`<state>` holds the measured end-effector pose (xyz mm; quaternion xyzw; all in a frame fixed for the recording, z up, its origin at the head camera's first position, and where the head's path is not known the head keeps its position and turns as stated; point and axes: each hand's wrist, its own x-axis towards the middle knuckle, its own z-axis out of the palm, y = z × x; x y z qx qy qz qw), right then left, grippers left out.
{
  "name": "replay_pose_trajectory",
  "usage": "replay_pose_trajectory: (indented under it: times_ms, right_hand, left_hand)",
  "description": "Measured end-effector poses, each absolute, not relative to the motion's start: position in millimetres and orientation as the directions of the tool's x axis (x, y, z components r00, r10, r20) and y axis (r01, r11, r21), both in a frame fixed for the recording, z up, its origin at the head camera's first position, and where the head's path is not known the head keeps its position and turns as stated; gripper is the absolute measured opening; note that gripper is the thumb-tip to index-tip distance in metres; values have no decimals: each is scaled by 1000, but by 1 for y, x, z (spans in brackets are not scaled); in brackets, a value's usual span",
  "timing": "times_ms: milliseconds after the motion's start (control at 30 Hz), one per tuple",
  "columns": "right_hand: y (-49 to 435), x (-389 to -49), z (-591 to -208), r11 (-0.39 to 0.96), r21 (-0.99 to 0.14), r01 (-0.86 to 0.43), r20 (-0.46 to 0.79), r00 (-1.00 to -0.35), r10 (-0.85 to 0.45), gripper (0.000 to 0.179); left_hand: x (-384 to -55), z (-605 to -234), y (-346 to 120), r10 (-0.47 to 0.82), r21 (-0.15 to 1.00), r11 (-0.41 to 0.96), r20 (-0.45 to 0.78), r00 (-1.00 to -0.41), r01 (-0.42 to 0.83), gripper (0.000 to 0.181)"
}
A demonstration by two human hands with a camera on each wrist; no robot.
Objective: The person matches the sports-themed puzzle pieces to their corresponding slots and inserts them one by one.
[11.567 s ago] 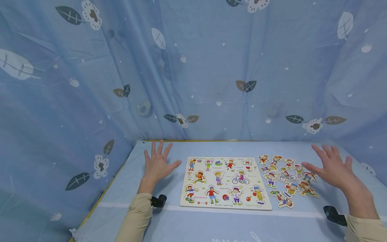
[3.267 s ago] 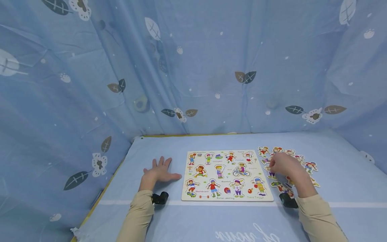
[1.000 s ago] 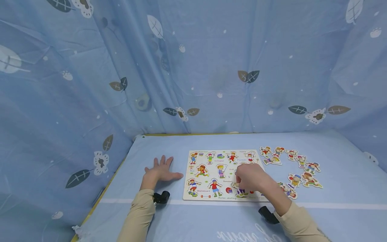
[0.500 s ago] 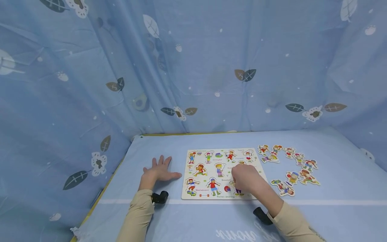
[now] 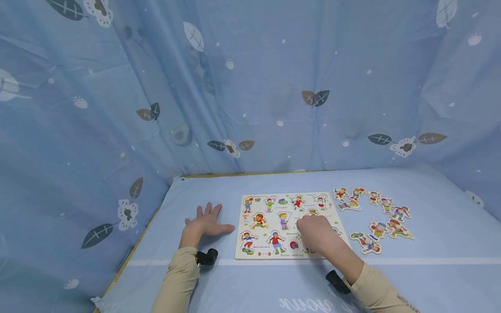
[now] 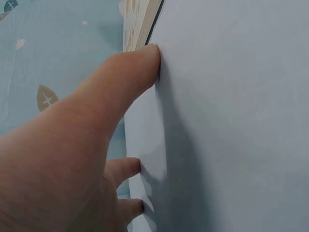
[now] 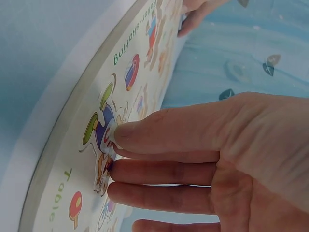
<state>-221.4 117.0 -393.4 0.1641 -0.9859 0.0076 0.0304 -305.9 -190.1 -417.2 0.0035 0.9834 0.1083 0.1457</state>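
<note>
My right hand (image 5: 318,234) is over the lower right part of the wooden puzzle board (image 5: 239,250), which carries printed sports figures. In the right wrist view, its thumb and fingertips pinch a flat baseball-player puzzle piece (image 7: 103,134) in purple trousers. That piece lies against the board, and a strip of its printed outline shows beside it; the fingers hide part of its upper body. Left of the board, my left hand (image 5: 205,224) rests on the tablecloth, fingers spread and holding nothing. Its thumb (image 6: 140,63) points at the board's left edge.
Several loose puzzle pieces lie right of the board, including a golfer (image 5: 349,205), a runner (image 5: 400,229) and a skateboarder (image 5: 368,244). A pale blue cloth (image 5: 176,278) covers the table. Behind it hangs a patterned blue curtain (image 5: 250,87).
Earlier my right hand reached into the loose pieces, then brought the baseball-player piece left onto the board. Over the last second it shifted slightly further left. My left hand came down beside the board and stayed.
</note>
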Motion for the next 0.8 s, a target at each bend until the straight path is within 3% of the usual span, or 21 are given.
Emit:
replay_pose_trajectory:
  times_ms: [500, 800]
  right_hand:
    - [119, -219, -389, 955, -65, -291, 12, -957, -291, 5]
    - [121, -221, -390, 955, -76, -287, 1, -958, -288, 20]
  left_hand:
    - [-306, -417, -191, 36, 221, 975, -303, -952, -34, 103]
    - [-305, -416, -191, 43, 226, 974, -298, -954, -27, 104]
